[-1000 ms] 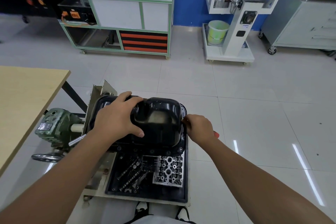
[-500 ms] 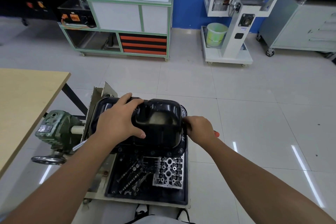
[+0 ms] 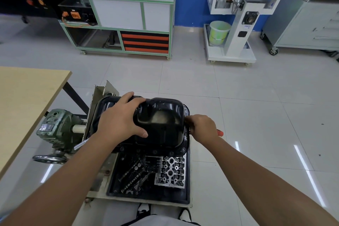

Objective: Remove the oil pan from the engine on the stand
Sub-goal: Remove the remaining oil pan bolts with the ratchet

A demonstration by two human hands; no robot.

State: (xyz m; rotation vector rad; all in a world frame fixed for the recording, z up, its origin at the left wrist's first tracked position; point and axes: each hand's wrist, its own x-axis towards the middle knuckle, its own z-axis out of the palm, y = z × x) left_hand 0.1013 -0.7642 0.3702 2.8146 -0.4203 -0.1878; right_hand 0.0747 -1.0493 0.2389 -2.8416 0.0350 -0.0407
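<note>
The black oil pan sits upside down on top of the engine, which is mounted on the stand with its green gearbox at the left. My left hand lies over the pan's left shoulder, thumb and fingers curved round the raised sump. My right hand is at the pan's right flange and grips a red-handled tool, whose tip is hidden between hand and flange.
A black drip tray under the engine holds a camshaft, bolts and a silver cast part. A wooden table stands at the left. Across the tiled floor are a green-framed bench, a white engine stand and a grey cabinet.
Both hands keep their places on the pan and tool. The pan has not visibly shifted; only my head has moved slightly.
</note>
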